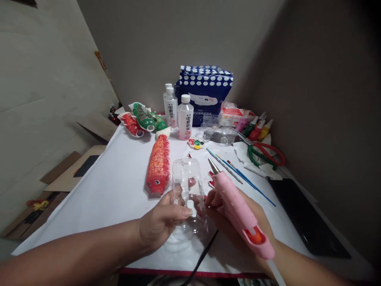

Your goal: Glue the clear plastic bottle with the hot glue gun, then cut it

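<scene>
In my left hand (162, 216) is a clear plastic bottle (187, 171), held with its rounded end away from me. My left thumb presses a small white piece (191, 207) against its side. My right hand (220, 202) grips a pink glue gun (235, 202), its metal nozzle pointing up and to the left, just right of the bottle. A white glue stick (275, 272) sticks out of its back end. Just beyond my left hand lies a red-and-orange fish (159, 165) with stuck-on eyes. Some fingers of my right hand are hidden behind the glue gun.
Painted fish (143, 116), labelled bottles (185, 119) and a blue bag (205, 95) stand at the back. A paint palette (196, 143), brushes (241, 174), scissors (262, 153) and a black phone-like slab (309, 218) lie to the right. A dark cord (205, 254) crosses the front edge.
</scene>
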`<state>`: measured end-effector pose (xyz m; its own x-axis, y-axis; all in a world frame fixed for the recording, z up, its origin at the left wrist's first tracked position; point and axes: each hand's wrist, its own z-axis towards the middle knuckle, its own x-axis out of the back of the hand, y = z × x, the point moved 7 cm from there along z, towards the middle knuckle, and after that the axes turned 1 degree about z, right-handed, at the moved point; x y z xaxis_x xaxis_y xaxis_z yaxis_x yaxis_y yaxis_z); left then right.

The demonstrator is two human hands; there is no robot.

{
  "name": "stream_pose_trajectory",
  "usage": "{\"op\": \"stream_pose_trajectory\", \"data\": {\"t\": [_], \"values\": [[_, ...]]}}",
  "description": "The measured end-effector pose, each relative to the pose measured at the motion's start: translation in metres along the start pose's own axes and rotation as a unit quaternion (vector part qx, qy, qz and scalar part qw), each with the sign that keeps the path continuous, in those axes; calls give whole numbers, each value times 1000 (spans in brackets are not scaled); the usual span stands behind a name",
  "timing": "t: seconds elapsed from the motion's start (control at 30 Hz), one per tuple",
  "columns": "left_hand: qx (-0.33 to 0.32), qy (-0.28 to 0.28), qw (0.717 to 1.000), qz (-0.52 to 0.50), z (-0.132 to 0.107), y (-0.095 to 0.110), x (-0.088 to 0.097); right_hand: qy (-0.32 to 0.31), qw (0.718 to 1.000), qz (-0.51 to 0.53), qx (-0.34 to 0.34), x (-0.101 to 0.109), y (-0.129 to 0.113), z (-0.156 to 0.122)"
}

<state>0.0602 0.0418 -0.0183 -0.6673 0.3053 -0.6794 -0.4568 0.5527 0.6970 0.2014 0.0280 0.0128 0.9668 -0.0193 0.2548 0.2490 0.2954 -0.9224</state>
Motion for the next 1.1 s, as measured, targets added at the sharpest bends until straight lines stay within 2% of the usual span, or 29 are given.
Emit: {"op": "stream_pose_trajectory", "data": {"t": [0.23, 0.5, 0.67, 0.9, 1.1], "values": [[-26, -59, 998, -5, 1, 6, -12, -14, 1000, 3, -2, -2, 0, -2], [-16, -52, 999, -4, 1, 6, -10, -21, 1000, 1, -16, -3, 0, -4], [-10, -70, 997, -2, 0, 5, -13, -27, 1000, -3, -9, -3, -3, -1], [24, -28, 999, 16, -1, -1, -3, -39, 999, 1, 1, -3, -6, -1], [13, -81, 997, 12, 0, 3, -16, -58, 998, 6, 8, -5, -12, -1]]}}
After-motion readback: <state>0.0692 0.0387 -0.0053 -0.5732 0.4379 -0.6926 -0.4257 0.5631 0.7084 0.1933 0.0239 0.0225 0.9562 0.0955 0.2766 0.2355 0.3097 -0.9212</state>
